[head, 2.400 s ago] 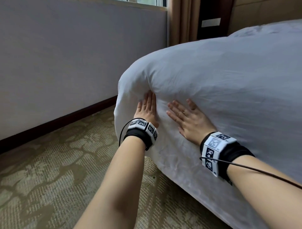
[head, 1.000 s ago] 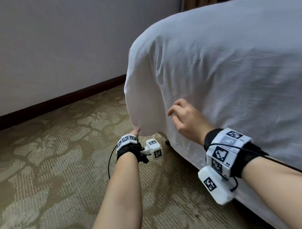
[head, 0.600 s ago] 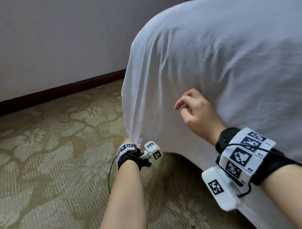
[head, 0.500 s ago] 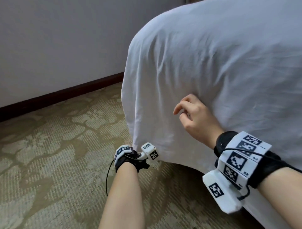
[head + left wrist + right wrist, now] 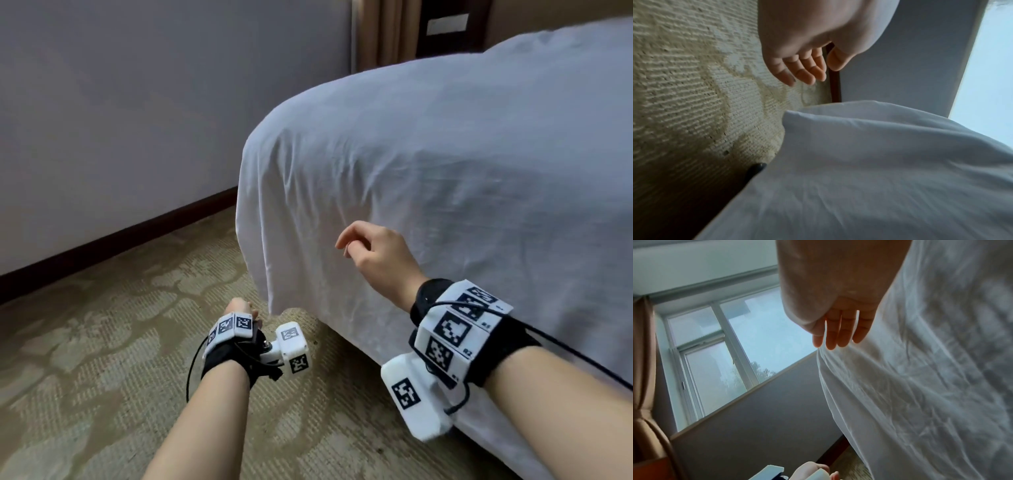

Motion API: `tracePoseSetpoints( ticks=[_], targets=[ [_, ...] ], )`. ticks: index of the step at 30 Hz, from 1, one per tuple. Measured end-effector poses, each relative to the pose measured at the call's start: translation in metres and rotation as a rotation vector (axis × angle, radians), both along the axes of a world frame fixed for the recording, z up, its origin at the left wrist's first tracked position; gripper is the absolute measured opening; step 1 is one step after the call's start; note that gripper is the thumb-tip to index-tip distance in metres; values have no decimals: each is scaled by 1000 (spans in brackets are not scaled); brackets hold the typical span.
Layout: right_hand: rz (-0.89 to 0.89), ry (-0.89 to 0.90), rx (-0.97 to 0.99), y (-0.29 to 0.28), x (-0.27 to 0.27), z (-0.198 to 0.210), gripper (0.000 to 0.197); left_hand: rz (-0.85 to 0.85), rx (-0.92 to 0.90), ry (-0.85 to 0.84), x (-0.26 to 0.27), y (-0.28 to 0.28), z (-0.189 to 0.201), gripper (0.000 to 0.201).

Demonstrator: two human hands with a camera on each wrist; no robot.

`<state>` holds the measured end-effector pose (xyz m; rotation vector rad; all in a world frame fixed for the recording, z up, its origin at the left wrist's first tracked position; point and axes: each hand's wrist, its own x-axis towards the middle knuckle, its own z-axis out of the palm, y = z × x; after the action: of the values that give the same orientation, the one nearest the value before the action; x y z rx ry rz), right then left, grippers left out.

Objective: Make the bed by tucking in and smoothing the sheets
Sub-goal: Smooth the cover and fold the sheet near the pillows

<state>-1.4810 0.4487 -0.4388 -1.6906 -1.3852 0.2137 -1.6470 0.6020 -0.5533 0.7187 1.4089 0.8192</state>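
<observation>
A white sheet (image 5: pixel 428 178) covers the bed and hangs down over its near corner, wrinkled along the side. Its lower corner (image 5: pixel 274 305) hangs free just above the carpet. My left hand (image 5: pixel 239 306) is low beside that corner, to its left and apart from it. In the left wrist view the left hand (image 5: pixel 805 71) has relaxed fingers and holds nothing above the sheet's corner (image 5: pixel 793 115). My right hand (image 5: pixel 352 243) hovers in front of the sheet's hanging side, fingers loosely curled and empty. In the right wrist view its fingers (image 5: pixel 838 334) lie straight beside a sheet fold (image 5: pixel 920 386).
Patterned beige carpet (image 5: pixel 102 342) runs left of the bed to a grey wall (image 5: pixel 137 120) with a dark baseboard (image 5: pixel 120 236). A curtain (image 5: pixel 383 31) hangs at the back, by a window (image 5: pixel 715 353). A black bed foot (image 5: pixel 754 168) shows under the sheet.
My left hand has let go of the sheet's lower corner and moved off to its left. My right hand has come slightly away from the sheet's side. The view has tilted up.
</observation>
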Motion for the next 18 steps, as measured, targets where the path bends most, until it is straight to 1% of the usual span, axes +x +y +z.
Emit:
tracePoseSetpoints(
  ticks=[2, 6, 8, 9, 11, 13, 14, 15, 16, 18],
  targets=[
    [-19, 45, 23, -26, 2, 16, 25, 54, 11, -123, 16, -28, 32, 28],
    [-71, 64, 9, -64, 9, 41, 26, 4, 84, -178, 41, -72, 88, 27],
    [-93, 95, -6, -85, 13, 56, 26, -40, 119, -160, 47, -97, 121, 25],
    [-104, 111, -25, -109, 19, 74, 26, -44, 103, -130, 52, -120, 147, 25],
    [-123, 158, -37, -131, 20, 88, 27, -67, 103, -98, 57, -151, 177, 24],
    [-178, 219, -66, -171, 34, 125, 26, -124, 105, -88, 77, -186, 224, 25],
    [-192, 242, -76, -185, 38, 135, 26, -147, 112, -84, 84, -201, 240, 26],
    [-208, 251, -93, -199, 41, 147, 26, -170, 122, -81, 91, -215, 258, 27],
    [-238, 259, -106, -215, 52, 168, 26, -212, 119, -66, 103, -230, 285, 28],
    [-268, 288, -125, -234, 60, 189, 26, -258, 116, -58, 117, -252, 316, 29]
  ],
)
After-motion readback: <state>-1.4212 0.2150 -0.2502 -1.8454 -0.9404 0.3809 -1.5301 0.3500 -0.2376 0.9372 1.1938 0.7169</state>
